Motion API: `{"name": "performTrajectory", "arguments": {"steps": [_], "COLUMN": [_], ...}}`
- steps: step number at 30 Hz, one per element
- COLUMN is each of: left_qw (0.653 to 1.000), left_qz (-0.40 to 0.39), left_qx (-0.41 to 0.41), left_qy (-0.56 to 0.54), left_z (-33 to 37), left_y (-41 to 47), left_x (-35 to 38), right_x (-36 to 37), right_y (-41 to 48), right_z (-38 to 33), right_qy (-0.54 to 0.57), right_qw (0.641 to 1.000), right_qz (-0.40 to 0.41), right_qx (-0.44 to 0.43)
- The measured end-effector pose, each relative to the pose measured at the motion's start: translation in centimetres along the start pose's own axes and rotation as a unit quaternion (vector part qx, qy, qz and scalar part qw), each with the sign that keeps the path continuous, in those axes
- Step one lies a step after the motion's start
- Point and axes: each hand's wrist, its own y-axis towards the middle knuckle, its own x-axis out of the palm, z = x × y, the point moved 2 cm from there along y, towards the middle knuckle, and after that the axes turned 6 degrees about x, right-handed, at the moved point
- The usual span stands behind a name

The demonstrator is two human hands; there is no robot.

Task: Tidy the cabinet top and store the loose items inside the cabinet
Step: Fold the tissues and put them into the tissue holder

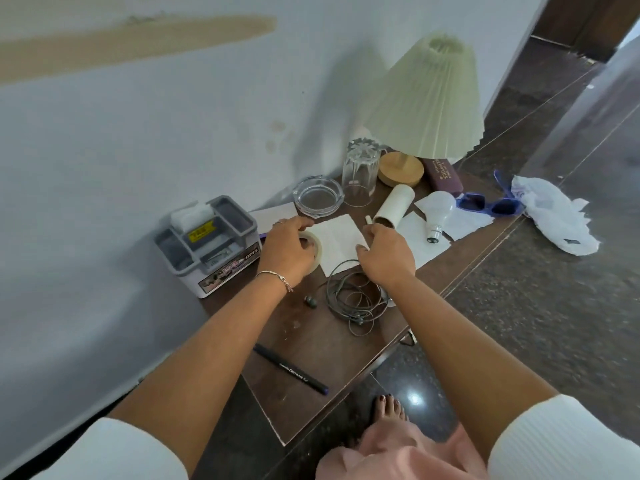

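1. Left hand lies curled over a pale, translucent roll of sticky tape, fingers bent round its rim. The roll rests on the dark brown wooden bench.
2. Right hand pinches the right edge of a white folded sheet of paper between thumb and bent fingers. The sheet lies flat between the two hands.
3. Under the right wrist sits a loose coil of thin grey cable; a small dark earbud lies near the left wrist.
4. Closer to the person, beside the left forearm, a black pen with white lettering lies slantwise.
5. Just left of the left hand stands a grey-and-white plastic box with a tray lid.
6. Beyond the hands stand a clear glass ashtray, an upturned clear tumbler and a lamp with a pleated pale green shade.
7. Just beyond the right hand lies a white cardboard tube; further right are a white light bulb and blue sunglasses.
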Motion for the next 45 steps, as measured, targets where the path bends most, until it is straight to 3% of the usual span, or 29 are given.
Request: {"name": "performTrajectory", "arguments": {"steps": [4,12,20,27,34,40,45], "left_qw": [0.997,0.997,0.994,0.993,0.992,0.993,0.999], "left_qz": [-0.054,-0.061,-0.08,-0.09,-0.092,-0.091,-0.017], "left_qx": [0.026,0.008,0.008,-0.004,-0.01,-0.015,-0.021], "left_qy": [0.041,0.045,0.068,0.074,0.08,0.079,-0.037], "left_z": [-1.2,-2.3,-2.8,-2.8,-2.7,-2.4,0.0], "left_y": [0.7,1.7,1.8,2.1,1.9,1.8,1.5], "left_x": [0.9,1.3,1.8,1.9,1.9,1.9,0.8], "right_x": [1.4,2.3,2.6,2.4,1.8,0.5,-1.1], "right_y": [1.4,2.9,3.6,3.2,2.5,2.3,1.5], "right_z": [-0.6,-1.6,-1.9,-1.5,-2.0,-2.0,-2.8], "right_qy": [-0.024,-0.024,0.013,-0.027,0.085,0.194,0.335], "right_qw": [0.999,0.999,1.0,1.0,0.996,0.98,0.942], "right_qz": [-0.016,0.001,-0.002,-0.001,-0.009,0.033,0.015], "right_qx": [-0.025,-0.035,0.013,0.014,0.021,0.038,0.024]}}
